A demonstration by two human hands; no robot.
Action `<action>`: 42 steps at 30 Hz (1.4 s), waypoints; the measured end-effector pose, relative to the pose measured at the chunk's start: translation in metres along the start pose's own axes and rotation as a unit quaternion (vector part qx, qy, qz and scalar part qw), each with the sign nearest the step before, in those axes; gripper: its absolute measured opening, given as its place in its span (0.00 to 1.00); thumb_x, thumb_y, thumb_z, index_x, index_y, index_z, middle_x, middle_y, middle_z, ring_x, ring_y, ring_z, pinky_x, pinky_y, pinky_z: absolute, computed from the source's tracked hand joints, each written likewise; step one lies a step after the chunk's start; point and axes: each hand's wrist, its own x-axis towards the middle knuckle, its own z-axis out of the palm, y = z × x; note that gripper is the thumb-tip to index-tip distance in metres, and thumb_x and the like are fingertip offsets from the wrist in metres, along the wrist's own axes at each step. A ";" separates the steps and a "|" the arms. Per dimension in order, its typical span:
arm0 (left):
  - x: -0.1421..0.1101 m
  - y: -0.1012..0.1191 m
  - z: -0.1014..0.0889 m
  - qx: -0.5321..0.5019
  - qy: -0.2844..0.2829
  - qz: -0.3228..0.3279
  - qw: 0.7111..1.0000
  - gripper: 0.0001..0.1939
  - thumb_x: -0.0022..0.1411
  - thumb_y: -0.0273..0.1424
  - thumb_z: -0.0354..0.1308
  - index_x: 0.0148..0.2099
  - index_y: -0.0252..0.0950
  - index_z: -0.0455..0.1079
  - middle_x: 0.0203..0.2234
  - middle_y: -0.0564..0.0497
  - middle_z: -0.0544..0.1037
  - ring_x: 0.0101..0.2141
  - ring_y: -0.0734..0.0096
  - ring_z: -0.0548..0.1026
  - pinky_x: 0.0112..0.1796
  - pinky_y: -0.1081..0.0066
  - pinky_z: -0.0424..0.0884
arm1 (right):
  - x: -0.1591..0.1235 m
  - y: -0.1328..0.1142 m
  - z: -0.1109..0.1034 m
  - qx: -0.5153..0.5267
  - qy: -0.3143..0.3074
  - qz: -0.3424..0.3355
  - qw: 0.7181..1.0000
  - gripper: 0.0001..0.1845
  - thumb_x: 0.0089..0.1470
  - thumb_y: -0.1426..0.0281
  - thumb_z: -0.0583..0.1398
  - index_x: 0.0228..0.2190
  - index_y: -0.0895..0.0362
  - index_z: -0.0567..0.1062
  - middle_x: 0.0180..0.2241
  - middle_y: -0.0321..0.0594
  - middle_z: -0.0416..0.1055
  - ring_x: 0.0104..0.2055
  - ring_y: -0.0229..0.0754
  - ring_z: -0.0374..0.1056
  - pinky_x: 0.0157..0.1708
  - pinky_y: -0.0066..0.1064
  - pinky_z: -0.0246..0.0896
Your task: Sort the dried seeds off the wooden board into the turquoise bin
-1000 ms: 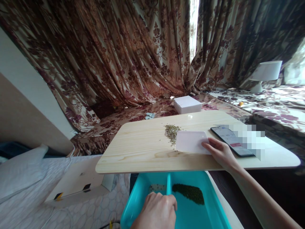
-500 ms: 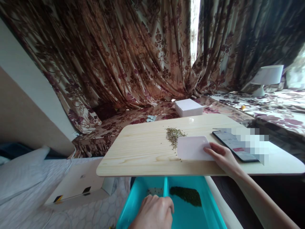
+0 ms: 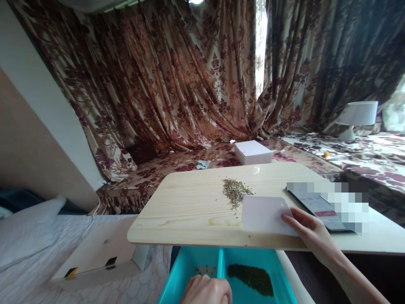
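My right hand (image 3: 311, 230) pinches a flat white plastic card (image 3: 265, 214) by its right end, just over the near part of the wooden board (image 3: 177, 202). Left of and beyond the card lies a small heap of greenish-brown seeds or grains (image 3: 234, 192), with a few scattered bits around it. Below the board's edge, my left hand (image 3: 207, 291) is closed, knuckles up, at the left compartment of a turquoise divided bin (image 3: 221, 264). Its fingertips are hidden, so what it holds cannot be seen. Dark green grains (image 3: 251, 278) fill part of the right compartment; some pale bits lie in the left.
A phone (image 3: 319, 209), partly blurred, lies on the board's right side. Behind the board stands a white box (image 3: 253, 152). A carton (image 3: 95, 253) rests on the bed at left. Patterned curtains (image 3: 177, 84) hang behind, and a lamp (image 3: 360, 114) stands at far right.
The view has tilted up, so everything sits lower in the picture. My right hand and the card have shifted slightly right and nearer, away from the heap. My left hand stays closed over the bin.
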 end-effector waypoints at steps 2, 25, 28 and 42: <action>-0.001 -0.001 0.001 -0.005 0.010 0.001 1.000 0.21 0.61 0.29 0.43 0.46 0.44 0.77 0.40 0.48 0.80 0.43 0.55 0.76 0.45 0.63 0.68 | -0.012 -0.002 -0.003 0.013 -0.012 0.003 1.000 0.16 0.34 0.56 0.70 0.26 0.52 0.84 0.29 0.40 0.82 0.32 0.50 0.76 0.28 0.29 0.70; -0.009 0.006 -0.006 0.000 0.014 -0.024 1.000 0.21 0.61 0.29 0.43 0.46 0.42 0.77 0.41 0.46 0.80 0.44 0.54 0.76 0.46 0.63 0.67 | 0.005 -0.009 0.032 -0.042 0.000 -0.046 0.998 0.17 0.37 0.52 0.65 0.24 0.52 0.79 0.28 0.40 0.81 0.31 0.51 0.76 0.32 0.36 0.72; -0.010 0.005 -0.005 0.003 0.021 -0.037 0.999 0.21 0.62 0.28 0.43 0.47 0.42 0.77 0.42 0.47 0.80 0.45 0.55 0.75 0.46 0.63 0.66 | 0.002 -0.012 0.032 -0.034 -0.006 -0.053 0.998 0.16 0.37 0.53 0.66 0.23 0.52 0.80 0.27 0.40 0.81 0.30 0.50 0.76 0.30 0.35 0.71; -0.015 -0.007 -0.001 -0.026 0.042 -0.046 0.998 0.20 0.62 0.28 0.43 0.44 0.44 0.76 0.42 0.49 0.79 0.45 0.57 0.73 0.48 0.63 0.64 | -0.008 -0.018 0.044 -0.022 -0.077 -0.032 0.996 0.26 0.34 0.45 0.66 0.24 0.54 0.80 0.28 0.43 0.81 0.30 0.49 0.74 0.28 0.33 0.70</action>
